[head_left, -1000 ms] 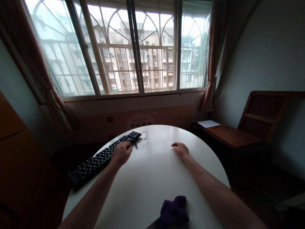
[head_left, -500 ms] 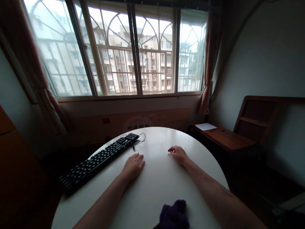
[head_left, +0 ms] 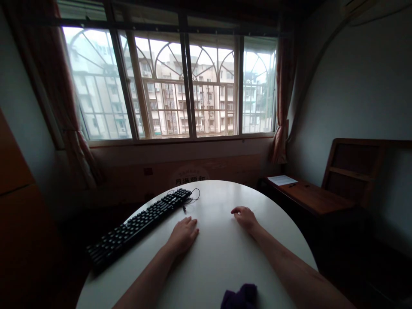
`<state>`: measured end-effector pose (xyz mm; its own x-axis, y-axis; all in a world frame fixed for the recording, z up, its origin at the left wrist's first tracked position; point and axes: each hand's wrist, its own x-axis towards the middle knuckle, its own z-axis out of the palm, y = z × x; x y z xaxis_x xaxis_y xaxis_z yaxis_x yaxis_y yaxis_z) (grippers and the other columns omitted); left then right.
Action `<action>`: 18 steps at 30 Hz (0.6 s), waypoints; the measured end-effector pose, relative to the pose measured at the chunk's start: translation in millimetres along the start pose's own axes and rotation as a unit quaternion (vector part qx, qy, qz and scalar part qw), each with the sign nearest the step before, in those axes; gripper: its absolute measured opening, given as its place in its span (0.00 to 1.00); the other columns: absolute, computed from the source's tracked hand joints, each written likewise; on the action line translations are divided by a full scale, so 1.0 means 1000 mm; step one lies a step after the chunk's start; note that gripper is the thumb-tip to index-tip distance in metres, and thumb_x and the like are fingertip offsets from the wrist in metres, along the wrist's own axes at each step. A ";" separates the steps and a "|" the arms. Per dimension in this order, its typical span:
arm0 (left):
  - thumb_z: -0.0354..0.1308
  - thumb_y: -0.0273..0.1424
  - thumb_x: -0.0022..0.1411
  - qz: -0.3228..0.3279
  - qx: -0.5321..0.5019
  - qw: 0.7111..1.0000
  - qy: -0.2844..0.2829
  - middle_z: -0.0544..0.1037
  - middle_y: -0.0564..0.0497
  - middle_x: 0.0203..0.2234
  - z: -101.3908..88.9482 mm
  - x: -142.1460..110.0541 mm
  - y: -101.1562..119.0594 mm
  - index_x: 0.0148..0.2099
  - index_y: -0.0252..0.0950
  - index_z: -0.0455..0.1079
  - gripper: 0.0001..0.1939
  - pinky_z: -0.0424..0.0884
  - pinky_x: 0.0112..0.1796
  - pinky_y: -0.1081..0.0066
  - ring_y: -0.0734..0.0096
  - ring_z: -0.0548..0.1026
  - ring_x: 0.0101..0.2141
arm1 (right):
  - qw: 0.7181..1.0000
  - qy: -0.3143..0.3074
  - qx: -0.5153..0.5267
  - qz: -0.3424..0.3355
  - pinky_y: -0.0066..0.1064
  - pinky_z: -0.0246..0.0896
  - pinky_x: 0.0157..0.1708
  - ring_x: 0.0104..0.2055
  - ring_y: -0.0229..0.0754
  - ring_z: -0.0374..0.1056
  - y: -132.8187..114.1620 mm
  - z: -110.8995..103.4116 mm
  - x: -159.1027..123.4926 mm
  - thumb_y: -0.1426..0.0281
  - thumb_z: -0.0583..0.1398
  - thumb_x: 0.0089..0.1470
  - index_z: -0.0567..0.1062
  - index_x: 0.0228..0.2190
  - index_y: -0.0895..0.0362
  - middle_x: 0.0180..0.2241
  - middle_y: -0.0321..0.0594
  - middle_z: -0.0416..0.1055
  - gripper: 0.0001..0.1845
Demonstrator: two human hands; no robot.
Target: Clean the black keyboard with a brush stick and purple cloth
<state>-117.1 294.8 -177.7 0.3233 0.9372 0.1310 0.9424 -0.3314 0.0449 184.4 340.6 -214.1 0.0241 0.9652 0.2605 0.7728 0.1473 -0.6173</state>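
My left hand [head_left: 183, 235] lies flat and open on the white round table [head_left: 212, 257], fingers stretched forward, holding nothing. A black keyboard [head_left: 138, 225] lies slanted just to its left, with its coiled cable [head_left: 192, 197] at the far end. My right hand [head_left: 244, 216] rests on the table to the right, fingers loosely curled down onto the surface, with nothing visible in it. A dark purple cloth [head_left: 240, 297] sits at the table's near edge between my forearms.
A large barred window [head_left: 180, 90] with curtains fills the far wall. A wooden bench or low desk [head_left: 309, 195] with a sheet of paper [head_left: 282, 180] stands to the right. Dark wooden furniture [head_left: 19, 206] is at the left.
My left hand came off the keyboard and moved right onto the bare tabletop, where it now lies flat. The view tilted up slightly. My right hand stayed put.
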 end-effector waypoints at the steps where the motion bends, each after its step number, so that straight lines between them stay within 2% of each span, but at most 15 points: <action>1: 0.47 0.38 0.68 0.000 0.002 1.000 -0.002 0.63 0.37 0.62 0.000 0.000 0.000 0.63 0.32 0.63 0.26 0.57 0.60 0.59 0.54 0.61 0.61 | 1.000 0.002 0.000 0.001 0.29 0.60 0.51 0.48 0.39 0.68 0.000 0.000 0.000 0.72 0.55 0.53 0.81 0.38 0.49 0.43 0.33 0.74 0.17; 14: 0.46 0.39 0.68 -0.002 0.001 1.000 -0.011 0.62 0.38 0.63 0.000 0.000 0.001 0.64 0.32 0.61 0.27 0.54 0.62 0.59 0.54 0.59 0.63 | 1.000 0.009 0.007 -0.013 0.29 0.60 0.53 0.49 0.39 0.68 0.004 0.001 0.002 0.72 0.55 0.53 0.81 0.38 0.50 0.43 0.32 0.74 0.16; 18: 0.49 0.38 0.67 0.015 -0.026 1.000 0.005 0.66 0.40 0.60 -0.002 -0.001 -0.004 0.61 0.34 0.66 0.24 0.59 0.60 0.61 0.57 0.64 0.60 | 1.000 0.009 0.011 -0.012 0.29 0.61 0.52 0.48 0.39 0.68 0.004 0.001 0.001 0.72 0.55 0.53 0.81 0.38 0.50 0.43 0.33 0.74 0.16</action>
<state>-121.6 295.6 -176.5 0.3508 0.9256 0.1420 0.9263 -0.3653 0.0926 186.9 342.0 -217.1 0.0177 0.9575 0.2880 0.7598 0.1744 -0.6264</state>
